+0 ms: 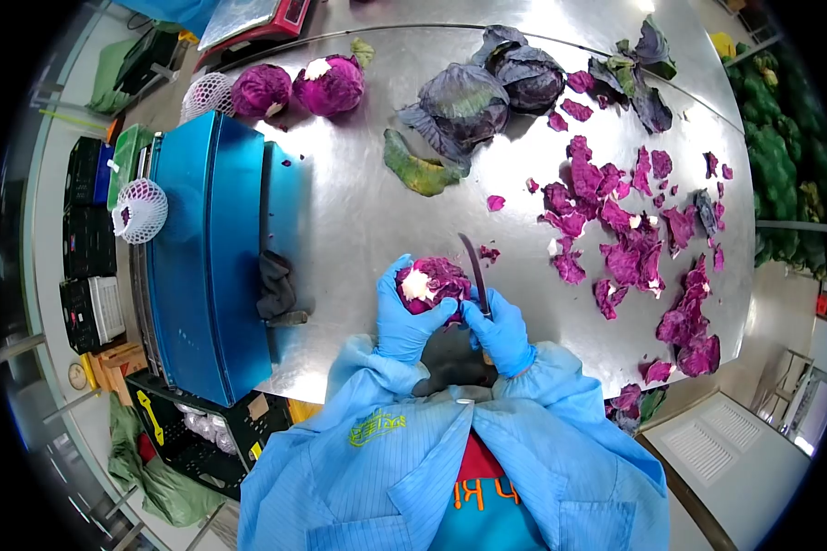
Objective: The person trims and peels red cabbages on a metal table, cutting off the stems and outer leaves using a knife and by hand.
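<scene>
A red cabbage [444, 275] with a pale cut stem is gripped in my left hand [401, 321], the gloved fingers and thumb wrapped round its near side. My right hand [503, 335], also in a blue glove, is closed round the handle of a knife [475, 266]. The curved dark blade points away from me, just right of the cabbage. My right fingertips reach the cabbage's right side. Beyond the blade lies a small purple scrap [490, 253]. Both hands are over the near edge of the steel table [368, 220].
Two peeled cabbages [329, 87] stand at the back left, near a red scale [271, 23]. Dark-leaved cabbages [466, 103] sit at the back. Loose purple leaves [632, 253] cover much of the right side. A blue box [213, 257] and grey cloth [276, 285] are on the left.
</scene>
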Action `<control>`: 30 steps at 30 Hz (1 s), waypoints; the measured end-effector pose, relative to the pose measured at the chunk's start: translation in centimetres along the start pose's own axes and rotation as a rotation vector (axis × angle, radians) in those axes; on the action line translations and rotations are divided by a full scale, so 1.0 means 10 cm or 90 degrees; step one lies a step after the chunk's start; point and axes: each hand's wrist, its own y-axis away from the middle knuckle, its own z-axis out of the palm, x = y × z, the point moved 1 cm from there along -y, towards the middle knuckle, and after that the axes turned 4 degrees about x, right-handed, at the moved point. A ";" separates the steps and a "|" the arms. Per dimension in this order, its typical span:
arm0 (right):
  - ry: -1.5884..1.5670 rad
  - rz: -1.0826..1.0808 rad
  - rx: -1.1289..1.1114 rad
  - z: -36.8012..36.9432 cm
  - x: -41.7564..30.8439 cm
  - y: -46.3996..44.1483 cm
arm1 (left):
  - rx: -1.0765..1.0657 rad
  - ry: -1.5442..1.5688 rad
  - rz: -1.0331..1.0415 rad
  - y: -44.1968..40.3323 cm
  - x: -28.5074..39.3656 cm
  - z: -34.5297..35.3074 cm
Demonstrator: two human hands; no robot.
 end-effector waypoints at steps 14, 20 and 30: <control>0.578 -0.045 0.391 -1.49 0.20 -0.57 | -0.057 0.468 -0.425 0.08 0.38 -0.19; 0.151 -0.474 0.044 -0.56 -0.34 -0.15 | 0.012 0.477 -0.446 -0.01 0.34 0.05; 0.320 -0.545 0.072 -0.01 -0.21 0.08 | 0.011 0.485 -0.459 0.08 0.00 0.04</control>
